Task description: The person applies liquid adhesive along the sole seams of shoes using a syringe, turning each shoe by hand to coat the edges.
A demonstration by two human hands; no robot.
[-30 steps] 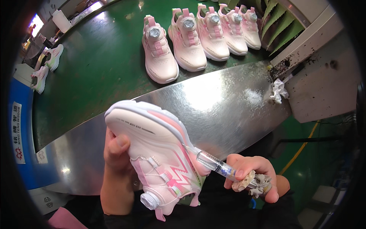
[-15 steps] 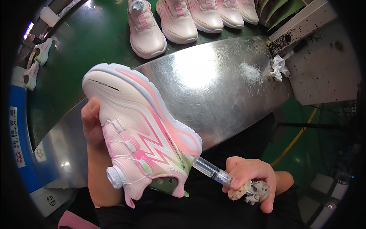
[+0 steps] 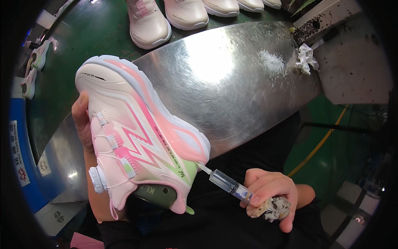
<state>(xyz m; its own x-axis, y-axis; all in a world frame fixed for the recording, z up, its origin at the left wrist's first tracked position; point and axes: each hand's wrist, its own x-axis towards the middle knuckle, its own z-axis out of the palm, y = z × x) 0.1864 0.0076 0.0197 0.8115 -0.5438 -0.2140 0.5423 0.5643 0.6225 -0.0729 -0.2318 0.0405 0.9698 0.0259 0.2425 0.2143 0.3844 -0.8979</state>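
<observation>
Nearest to me, my right hand (image 3: 271, 193) is closed around a clear syringe (image 3: 226, 183) and also clutches a crumpled, soiled rag (image 3: 271, 207) against the palm; the syringe points up and left, its thin tip touching the heel end of the shoe where the sole meets the upper. My left hand (image 3: 83, 120) grips a pink and white child's sneaker (image 3: 137, 137) from behind, thumb showing at the toe end, fingers hidden behind the shoe; the sneaker is held in the air above my lap, tilted on its side with the white sole facing up and to the right, toe toward the upper left, heel toward the lower right. On its side: a pink zigzag pattern, a pale green patch near the heel, a round dial closure (image 3: 96, 179) with thin laces. Beyond the shoe, a curved, shiny metal worktop (image 3: 232, 83) carrying a small heap of white powder (image 3: 271, 62) and, at its right end, a crumpled white tissue (image 3: 306, 58). Farther off, a dark green conveyor surface (image 3: 83, 37) with a row of matching pale pink sneakers (image 3: 149, 25) along the top edge, and more shoes (image 3: 35, 66) at far left, small and blurred.
</observation>
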